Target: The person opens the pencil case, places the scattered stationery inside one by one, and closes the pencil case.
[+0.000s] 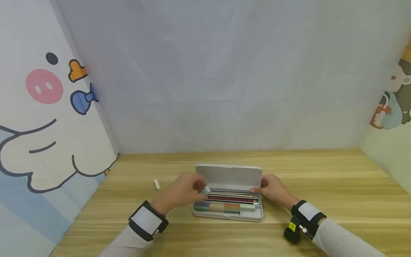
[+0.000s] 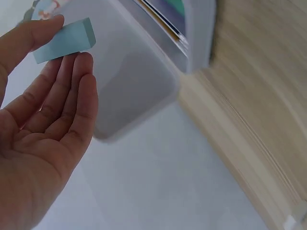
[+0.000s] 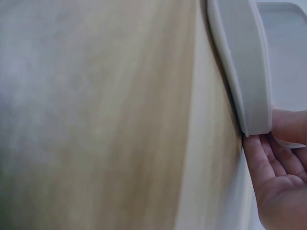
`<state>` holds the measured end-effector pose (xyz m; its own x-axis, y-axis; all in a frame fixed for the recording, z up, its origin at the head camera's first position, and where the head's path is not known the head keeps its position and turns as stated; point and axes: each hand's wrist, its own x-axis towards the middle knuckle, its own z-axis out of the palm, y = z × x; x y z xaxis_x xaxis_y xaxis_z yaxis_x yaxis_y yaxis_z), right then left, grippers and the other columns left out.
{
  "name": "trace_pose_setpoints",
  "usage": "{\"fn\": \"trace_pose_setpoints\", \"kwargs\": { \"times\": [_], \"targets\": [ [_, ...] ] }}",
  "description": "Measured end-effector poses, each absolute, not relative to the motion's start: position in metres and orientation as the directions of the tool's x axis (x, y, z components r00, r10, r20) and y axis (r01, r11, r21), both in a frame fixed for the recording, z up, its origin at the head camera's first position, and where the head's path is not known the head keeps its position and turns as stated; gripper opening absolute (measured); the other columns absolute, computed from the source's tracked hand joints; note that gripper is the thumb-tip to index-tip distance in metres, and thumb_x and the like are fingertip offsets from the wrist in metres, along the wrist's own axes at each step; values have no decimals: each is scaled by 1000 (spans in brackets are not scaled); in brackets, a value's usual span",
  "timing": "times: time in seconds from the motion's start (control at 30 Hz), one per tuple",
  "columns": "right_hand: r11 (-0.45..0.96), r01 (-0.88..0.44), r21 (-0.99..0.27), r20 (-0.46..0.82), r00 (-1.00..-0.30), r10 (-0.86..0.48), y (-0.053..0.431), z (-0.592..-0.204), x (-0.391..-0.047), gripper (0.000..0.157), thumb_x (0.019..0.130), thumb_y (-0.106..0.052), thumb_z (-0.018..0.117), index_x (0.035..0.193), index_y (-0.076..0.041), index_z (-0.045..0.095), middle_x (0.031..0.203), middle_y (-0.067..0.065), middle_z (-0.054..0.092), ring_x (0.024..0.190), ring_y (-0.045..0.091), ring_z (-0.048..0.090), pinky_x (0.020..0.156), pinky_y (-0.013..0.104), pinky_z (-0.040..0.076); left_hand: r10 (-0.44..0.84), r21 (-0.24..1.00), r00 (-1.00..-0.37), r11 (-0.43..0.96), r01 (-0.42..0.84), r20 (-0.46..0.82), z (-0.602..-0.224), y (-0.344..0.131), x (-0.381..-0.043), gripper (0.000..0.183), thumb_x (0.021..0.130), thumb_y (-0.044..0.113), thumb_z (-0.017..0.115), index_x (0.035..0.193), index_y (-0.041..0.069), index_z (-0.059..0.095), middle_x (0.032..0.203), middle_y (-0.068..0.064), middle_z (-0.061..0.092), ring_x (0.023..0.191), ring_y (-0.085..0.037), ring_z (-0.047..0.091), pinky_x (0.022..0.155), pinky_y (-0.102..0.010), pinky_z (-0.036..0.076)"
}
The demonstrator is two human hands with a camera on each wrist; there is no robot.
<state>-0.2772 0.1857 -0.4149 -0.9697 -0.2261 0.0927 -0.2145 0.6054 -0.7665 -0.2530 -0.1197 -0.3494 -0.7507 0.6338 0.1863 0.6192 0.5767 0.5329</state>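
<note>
My left hand pinches a small pale blue eraser between thumb and fingertips, over the left part of an open white pencil case. The lid stands raised at the back. Several pencils lie lengthwise in the case. In front of them are a multicoloured block strip and a pale green eraser in a compartment. At the case's right end, my right hand grips the edge, thumb on the inner side and fingers outside, as the right wrist view shows.
A small white block lies on the wooden table left of the case, beyond my left hand. A pale curtain hangs behind the table. Cartoon-printed cloth stands at the left, with another printed panel at the right.
</note>
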Motion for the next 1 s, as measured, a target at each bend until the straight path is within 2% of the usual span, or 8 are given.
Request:
{"fn": "trace_pose_setpoints", "kwargs": {
  "times": [0.23, 0.5, 0.73, 1.0],
  "targets": [
    [603, -205, -771, 91, -973, -214, 188, -418, -276, 33, 72, -11, 74, 99, 5, 63, 97, 21, 67, 90, 26, 62, 86, 49, 49, 703, 481, -697, 567, 668, 141, -350, -80, -255, 16, 72, 15, 74, 80, 11, 60, 74, 4, 58, 68, -7, 53, 61, -19, 48],
    [562, -202, -802, 88, -971, -222, 189, -421, -272, 31, 72, -9, 73, 97, 6, 63, 94, 21, 67, 86, 24, 63, 81, 46, 51, 748, 435, -661, 579, 690, 52, -353, -39, -255, 23, 71, 25, 77, 83, 14, 61, 78, 7, 60, 71, -2, 52, 63, -15, 47],
    [562, -213, -799, 98, -969, -228, 190, -420, -273, 30, 73, -9, 73, 98, 5, 64, 94, 19, 68, 87, 23, 63, 80, 45, 52, 797, 394, -591, 506, 767, 127, -359, -22, -254, 18, 72, 17, 75, 77, 15, 58, 70, 8, 55, 64, 0, 47, 56, -11, 41],
    [568, -280, -774, 156, -953, -259, 189, -417, -277, 26, 72, -10, 73, 93, 3, 65, 91, 17, 68, 82, 19, 62, 76, 42, 53, 806, 332, -576, 510, 794, 139, -362, -11, -254, 18, 69, 16, 77, 76, 15, 60, 67, 10, 55, 60, 1, 46, 55, -10, 41]
  ]
}}
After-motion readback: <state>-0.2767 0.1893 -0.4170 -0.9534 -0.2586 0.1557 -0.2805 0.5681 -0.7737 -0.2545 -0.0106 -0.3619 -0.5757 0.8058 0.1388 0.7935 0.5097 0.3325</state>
